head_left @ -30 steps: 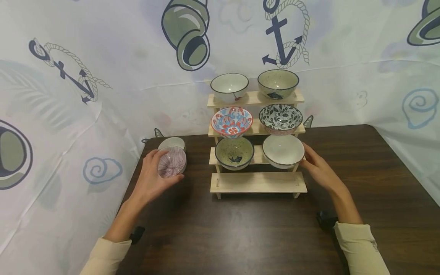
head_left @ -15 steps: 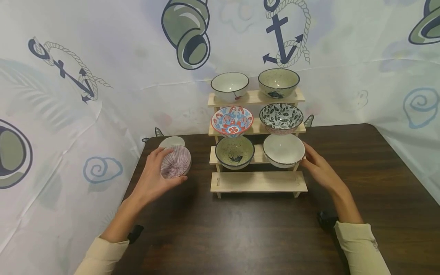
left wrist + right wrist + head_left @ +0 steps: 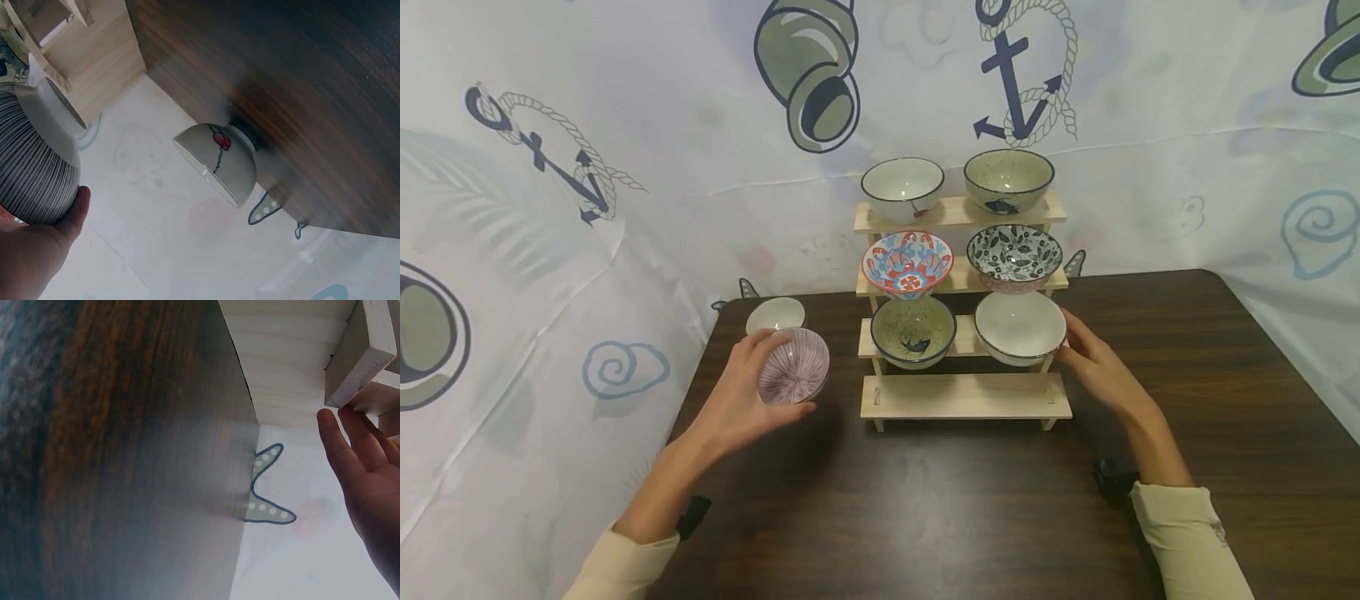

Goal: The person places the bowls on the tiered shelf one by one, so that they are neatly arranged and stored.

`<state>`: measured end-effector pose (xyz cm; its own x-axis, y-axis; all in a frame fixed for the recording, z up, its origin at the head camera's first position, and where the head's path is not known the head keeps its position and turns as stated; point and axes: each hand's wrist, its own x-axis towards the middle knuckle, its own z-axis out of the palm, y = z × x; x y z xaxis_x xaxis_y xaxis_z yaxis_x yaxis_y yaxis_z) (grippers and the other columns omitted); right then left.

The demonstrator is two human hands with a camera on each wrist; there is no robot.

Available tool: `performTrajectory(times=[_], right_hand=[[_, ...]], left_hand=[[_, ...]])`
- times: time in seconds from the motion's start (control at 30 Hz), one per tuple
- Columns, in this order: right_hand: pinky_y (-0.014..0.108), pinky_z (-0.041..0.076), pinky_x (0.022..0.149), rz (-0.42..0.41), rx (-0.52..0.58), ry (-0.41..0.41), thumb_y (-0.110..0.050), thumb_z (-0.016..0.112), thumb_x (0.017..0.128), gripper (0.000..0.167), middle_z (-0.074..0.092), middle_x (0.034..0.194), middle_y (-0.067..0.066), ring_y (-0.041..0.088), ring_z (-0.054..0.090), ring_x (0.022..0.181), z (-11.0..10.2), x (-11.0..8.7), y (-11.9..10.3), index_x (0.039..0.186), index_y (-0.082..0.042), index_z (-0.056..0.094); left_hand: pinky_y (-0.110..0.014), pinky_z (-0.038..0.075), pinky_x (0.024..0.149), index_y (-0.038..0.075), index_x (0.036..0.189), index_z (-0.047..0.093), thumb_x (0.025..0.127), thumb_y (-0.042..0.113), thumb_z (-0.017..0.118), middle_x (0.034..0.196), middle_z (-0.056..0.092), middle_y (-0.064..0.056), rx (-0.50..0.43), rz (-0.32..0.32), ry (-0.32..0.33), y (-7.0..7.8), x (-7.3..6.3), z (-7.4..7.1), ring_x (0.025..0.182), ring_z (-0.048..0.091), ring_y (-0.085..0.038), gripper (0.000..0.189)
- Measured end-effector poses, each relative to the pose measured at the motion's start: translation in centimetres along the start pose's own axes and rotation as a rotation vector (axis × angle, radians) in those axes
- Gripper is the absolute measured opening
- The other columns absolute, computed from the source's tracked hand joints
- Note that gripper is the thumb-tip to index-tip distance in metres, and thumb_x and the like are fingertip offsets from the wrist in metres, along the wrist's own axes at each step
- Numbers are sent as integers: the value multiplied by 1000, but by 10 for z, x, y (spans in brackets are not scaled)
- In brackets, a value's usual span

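Observation:
My left hand (image 3: pixel 737 406) grips a small purple-and-white striped bowl (image 3: pixel 795 367) by its side, fingers over the far rim and thumb on the near side. In the left wrist view the striped bowl (image 3: pixel 40 169) is off the table, above the thumb. Just behind it a small white bowl (image 3: pixel 775 313) stands on the table; the left wrist view shows a red flower on this bowl (image 3: pixel 228 156). My right hand (image 3: pixel 1101 367) is at the right end of the wooden tiered stand (image 3: pixel 966 396), beside a white bowl (image 3: pixel 1020 327). Its fairly straight fingers (image 3: pixel 340 447) touch the stand's wood.
On the stand's upper tiers sit a speckled green bowl (image 3: pixel 913 333), a red-and-blue patterned bowl (image 3: pixel 907 263), a black-and-white leaf bowl (image 3: pixel 1014 254), a white bowl (image 3: pixel 902 185) and a beige bowl (image 3: pixel 1008 179). The lowest shelf is bare wood. A printed cloth (image 3: pixel 700 100) hangs behind the dark table (image 3: pixel 925 517).
My left hand has carried the striped bowl to the right and slightly nearer, away from the small white bowl, which now shows more. My right hand stays at the stand's end.

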<state>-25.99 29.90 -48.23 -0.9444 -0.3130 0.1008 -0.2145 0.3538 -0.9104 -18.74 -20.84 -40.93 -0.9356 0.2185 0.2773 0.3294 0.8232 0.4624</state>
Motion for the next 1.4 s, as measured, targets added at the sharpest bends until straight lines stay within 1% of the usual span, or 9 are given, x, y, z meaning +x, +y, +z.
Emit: performTrajectory(times=[0.17,0.23,0.5,0.73,0.83,0.97,1.07,1.23,1.4], right_hand=[[74,17,120,-1,2,-3,-29,50,110,69,18,173,14,44,14,159,1,0,0,168,-22,13],[75,17,120,-3,2,-2,-29,50,110,69,18,173,14,44,14,159,1,0,0,168,-22,13],[74,18,120,-1,1,1,-26,50,110,69,18,173,13,43,15,159,0,-1,-2,168,-22,13],[74,19,120,-5,-4,3,-27,50,110,69,18,173,14,44,15,159,-1,0,-1,168,-22,13],[75,18,120,-3,-6,3,-27,50,109,70,18,173,15,45,14,159,0,0,0,168,-21,13],[73,16,122,7,-10,6,-26,51,109,70,17,173,13,42,12,160,1,-1,0,168,-21,13],[73,17,121,4,-14,5,-26,51,109,70,17,173,14,43,13,160,1,-1,1,168,-22,13],[74,18,120,-6,-10,4,-29,51,109,70,17,173,13,43,13,159,1,-1,1,168,-24,12],[73,18,120,-4,-12,6,-27,51,109,70,17,173,13,43,14,159,2,0,0,168,-22,13]], left_hand=[[-61,45,107,21,148,50,67,41,94,156,40,-13,-12,5,-34,6,-5,0,141,41,-34,95],[-61,45,106,23,148,49,67,42,94,156,40,-12,-11,15,-37,8,-7,1,141,42,-33,95],[-60,47,105,21,147,50,65,41,95,155,41,-14,-23,79,-35,18,-14,7,140,43,-33,96],[-56,51,103,20,148,47,65,45,95,155,40,-16,30,155,-52,27,-21,13,139,44,-32,99],[-55,51,104,22,149,47,65,47,95,157,38,-14,38,164,-63,31,-23,14,141,43,-32,100],[-55,51,105,24,149,46,65,49,94,159,37,-12,35,164,-80,37,-26,17,143,42,-31,100],[-54,51,105,25,149,46,64,51,94,159,37,-12,33,172,-91,41,-27,19,145,41,-29,101],[-52,53,105,24,148,48,63,53,94,158,38,-10,34,200,-106,49,-27,22,144,41,-27,102],[-52,54,102,23,147,48,62,53,95,157,39,-12,33,233,-106,55,-28,25,143,43,-27,102]])
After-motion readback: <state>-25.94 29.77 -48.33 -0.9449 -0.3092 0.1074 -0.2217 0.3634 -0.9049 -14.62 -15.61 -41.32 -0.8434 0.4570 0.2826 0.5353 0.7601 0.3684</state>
